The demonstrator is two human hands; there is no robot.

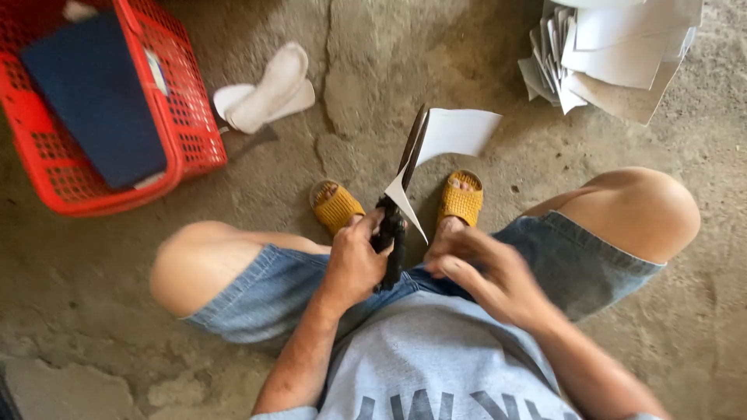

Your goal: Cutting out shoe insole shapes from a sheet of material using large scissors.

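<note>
The person sits low over a rough concrete floor (373,70), knees apart, in denim shorts and a grey shirt, feet in yellow woven sandals (461,199). The left hand (354,260) is wrapped around the dark handles of a pair of black scissors (398,204), fingers curled tight about the grips; the blades point up and away from the body and lie nearly together, with the sheet caught between them. A white sheet of paper (457,132) sits in the blades, its larger part standing out to the right of the tips and a narrow pointed strip hanging down beside the handles towards the right hand. The right hand (482,272) is just right of the scissors and below the strip; it is blurred, the fingers appear loosely bent and slightly spread, and whether they pinch the paper's lower tip cannot be told. To the upper left, well apart from the hands, stands a red plastic basket (187,132) holding a dark blue flat item (97,101). Near the basket, on the floor, lie white shaped pieces (268,89), stacked loosely. At the upper right corner lies a pile of white and grey cut sheets (615,54), overlapping unevenly.
</note>
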